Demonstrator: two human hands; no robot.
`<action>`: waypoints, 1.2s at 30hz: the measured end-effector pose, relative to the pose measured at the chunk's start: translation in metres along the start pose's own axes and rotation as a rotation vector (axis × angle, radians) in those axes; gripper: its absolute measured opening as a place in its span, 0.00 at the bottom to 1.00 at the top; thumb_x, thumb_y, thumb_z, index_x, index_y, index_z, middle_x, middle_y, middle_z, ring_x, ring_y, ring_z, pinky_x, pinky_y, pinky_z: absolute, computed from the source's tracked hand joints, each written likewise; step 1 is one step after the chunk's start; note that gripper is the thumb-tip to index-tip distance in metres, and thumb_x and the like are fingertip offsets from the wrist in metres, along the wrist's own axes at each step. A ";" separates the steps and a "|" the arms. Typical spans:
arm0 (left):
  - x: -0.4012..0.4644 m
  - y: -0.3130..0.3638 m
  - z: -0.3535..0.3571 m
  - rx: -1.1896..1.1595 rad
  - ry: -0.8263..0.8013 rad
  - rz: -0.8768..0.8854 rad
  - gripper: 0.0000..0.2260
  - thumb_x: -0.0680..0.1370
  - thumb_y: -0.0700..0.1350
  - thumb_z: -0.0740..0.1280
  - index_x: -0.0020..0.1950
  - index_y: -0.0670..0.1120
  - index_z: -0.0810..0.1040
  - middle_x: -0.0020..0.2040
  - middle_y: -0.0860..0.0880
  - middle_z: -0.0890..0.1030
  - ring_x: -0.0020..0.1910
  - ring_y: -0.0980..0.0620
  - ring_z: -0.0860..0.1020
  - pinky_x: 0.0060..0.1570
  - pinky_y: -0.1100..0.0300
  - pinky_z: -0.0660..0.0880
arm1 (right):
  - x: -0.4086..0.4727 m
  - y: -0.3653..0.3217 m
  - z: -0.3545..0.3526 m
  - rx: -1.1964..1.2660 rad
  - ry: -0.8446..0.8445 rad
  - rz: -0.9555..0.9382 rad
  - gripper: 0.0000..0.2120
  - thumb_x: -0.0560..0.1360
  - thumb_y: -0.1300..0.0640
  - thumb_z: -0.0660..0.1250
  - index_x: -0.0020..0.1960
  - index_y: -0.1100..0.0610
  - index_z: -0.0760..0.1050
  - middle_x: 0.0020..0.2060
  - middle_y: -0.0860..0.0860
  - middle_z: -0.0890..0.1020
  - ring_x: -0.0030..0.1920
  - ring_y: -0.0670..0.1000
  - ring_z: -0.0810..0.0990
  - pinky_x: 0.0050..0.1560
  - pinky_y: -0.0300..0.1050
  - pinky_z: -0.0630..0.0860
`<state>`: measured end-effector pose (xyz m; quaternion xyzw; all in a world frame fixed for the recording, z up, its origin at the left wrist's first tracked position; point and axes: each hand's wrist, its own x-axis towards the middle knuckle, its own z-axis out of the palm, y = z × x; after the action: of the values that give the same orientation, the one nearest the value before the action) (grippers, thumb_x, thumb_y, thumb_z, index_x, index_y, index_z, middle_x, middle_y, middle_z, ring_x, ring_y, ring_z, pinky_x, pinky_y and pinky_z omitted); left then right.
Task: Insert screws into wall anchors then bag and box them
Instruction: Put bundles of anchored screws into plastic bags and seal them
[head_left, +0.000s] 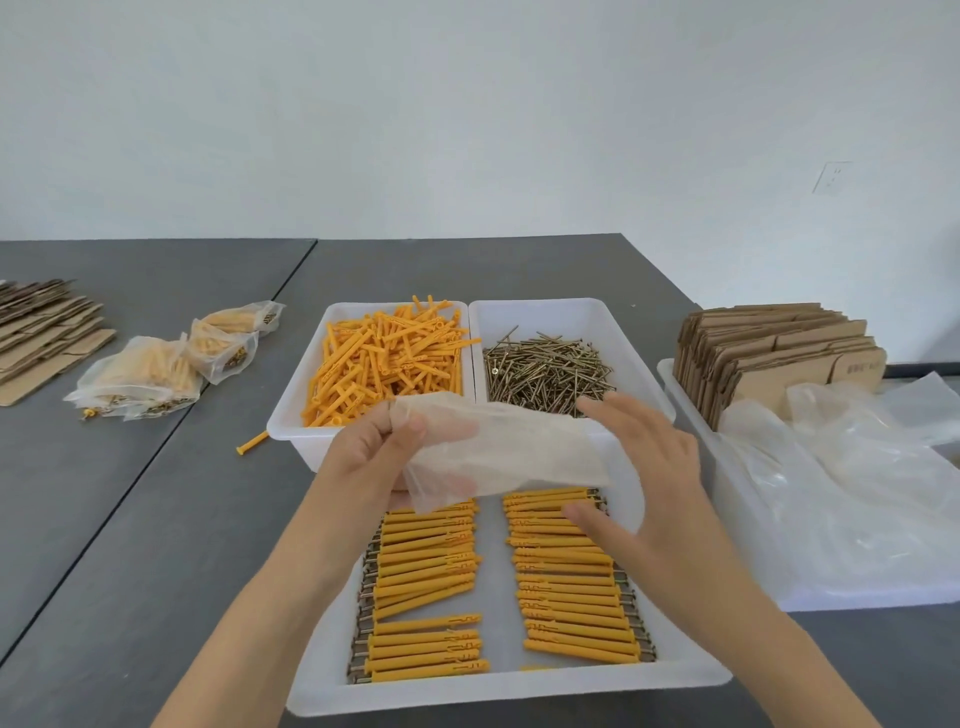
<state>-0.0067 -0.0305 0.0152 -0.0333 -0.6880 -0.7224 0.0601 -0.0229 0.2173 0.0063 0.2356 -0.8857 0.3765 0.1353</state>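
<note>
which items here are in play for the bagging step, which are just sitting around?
In play:
- empty bag, held by left hand; right hand open at it
- assembled anchors in near tray

Idle:
- loose anchors bin
- screws bin
- filled bags
- flat cartons
- stray anchor

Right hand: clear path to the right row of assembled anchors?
Probably yes. The right hand hovers open just above that right row of assembled anchors; only the bag held by the left hand overhangs its far end.
</note>
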 end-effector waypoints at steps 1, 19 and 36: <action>0.001 -0.001 0.002 -0.008 -0.014 -0.019 0.20 0.77 0.54 0.61 0.61 0.42 0.80 0.59 0.50 0.84 0.49 0.42 0.85 0.44 0.53 0.83 | 0.004 -0.002 0.002 -0.022 -0.005 -0.022 0.33 0.72 0.53 0.75 0.70 0.35 0.65 0.71 0.36 0.63 0.72 0.40 0.55 0.64 0.23 0.54; 0.000 -0.011 0.020 0.145 0.120 0.141 0.11 0.79 0.51 0.62 0.49 0.53 0.84 0.46 0.51 0.86 0.44 0.51 0.84 0.40 0.58 0.81 | 0.021 0.002 -0.011 0.682 -0.414 0.179 0.14 0.76 0.55 0.68 0.62 0.54 0.76 0.52 0.48 0.85 0.52 0.50 0.84 0.52 0.43 0.80; -0.005 -0.017 0.021 0.449 0.086 0.147 0.12 0.84 0.49 0.60 0.64 0.63 0.74 0.47 0.62 0.85 0.23 0.59 0.64 0.22 0.68 0.66 | 0.009 0.010 0.008 0.580 -0.129 0.559 0.26 0.77 0.36 0.55 0.48 0.57 0.80 0.36 0.56 0.83 0.32 0.50 0.81 0.35 0.46 0.80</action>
<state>-0.0052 -0.0087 -0.0015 -0.0383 -0.8238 -0.5460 0.1475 -0.0358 0.2142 -0.0016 0.0374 -0.7792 0.6175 -0.1004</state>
